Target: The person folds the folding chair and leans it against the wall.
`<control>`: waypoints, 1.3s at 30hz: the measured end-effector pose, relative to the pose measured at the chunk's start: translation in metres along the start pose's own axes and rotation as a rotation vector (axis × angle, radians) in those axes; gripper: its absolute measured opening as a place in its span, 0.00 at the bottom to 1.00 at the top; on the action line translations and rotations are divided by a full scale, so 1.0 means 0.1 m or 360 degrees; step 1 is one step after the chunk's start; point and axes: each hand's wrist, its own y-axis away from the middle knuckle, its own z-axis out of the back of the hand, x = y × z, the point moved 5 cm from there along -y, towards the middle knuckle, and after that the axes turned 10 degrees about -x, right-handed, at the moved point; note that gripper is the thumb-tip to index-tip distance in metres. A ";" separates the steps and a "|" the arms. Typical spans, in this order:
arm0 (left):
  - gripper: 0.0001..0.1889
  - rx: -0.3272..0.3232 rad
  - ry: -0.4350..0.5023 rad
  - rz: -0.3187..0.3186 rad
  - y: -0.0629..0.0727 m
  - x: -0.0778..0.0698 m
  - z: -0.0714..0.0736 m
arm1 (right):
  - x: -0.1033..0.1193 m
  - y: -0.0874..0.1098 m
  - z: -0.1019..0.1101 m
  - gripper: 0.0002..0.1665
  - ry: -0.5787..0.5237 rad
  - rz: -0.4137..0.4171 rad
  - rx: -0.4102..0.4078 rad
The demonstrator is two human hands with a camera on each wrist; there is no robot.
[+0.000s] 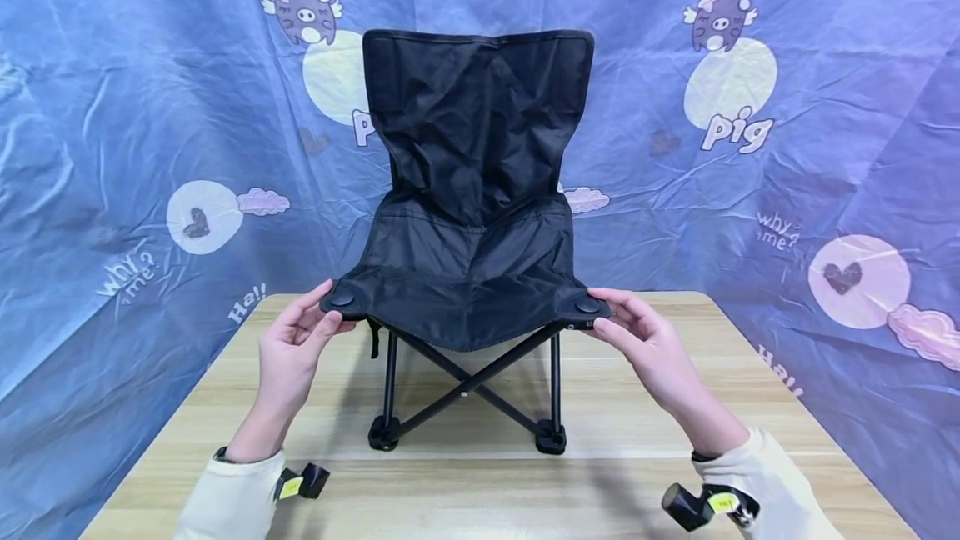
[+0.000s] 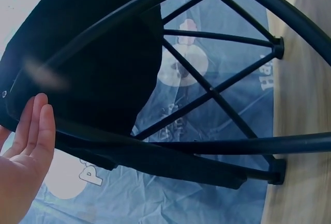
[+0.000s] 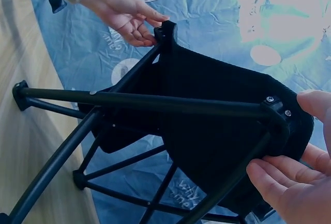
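A black folding chair (image 1: 468, 257) stands unfolded on the wooden table, its fabric seat and backrest facing me. Crossed dark metal legs (image 1: 465, 394) run down to black plastic feet. My left hand (image 1: 294, 348) pinches the seat's front left corner, thumb at the front edge and fingers at the side. At the front right corner, my right hand (image 1: 652, 348) holds on the same way. From below, the right wrist view shows the right hand's fingers (image 3: 279, 177) under the corner, near two screws. In the left wrist view, fingertips of the left hand (image 2: 31, 146) lie against the seat's underside.
The light wooden table (image 1: 465, 490) extends under the chair and toward me. Behind it hangs a blue cloth (image 1: 150, 132) printed with cartoon pigs and words. A short black strap (image 1: 374, 338) dangles under the seat's left corner. Each wrist wears a small black camera.
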 end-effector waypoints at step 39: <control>0.18 0.0024 0.0112 -0.0033 -0.19 -0.09 -0.44 | 0.15 -0.30 -0.16 0.19 -0.0092 0.0065 0.0036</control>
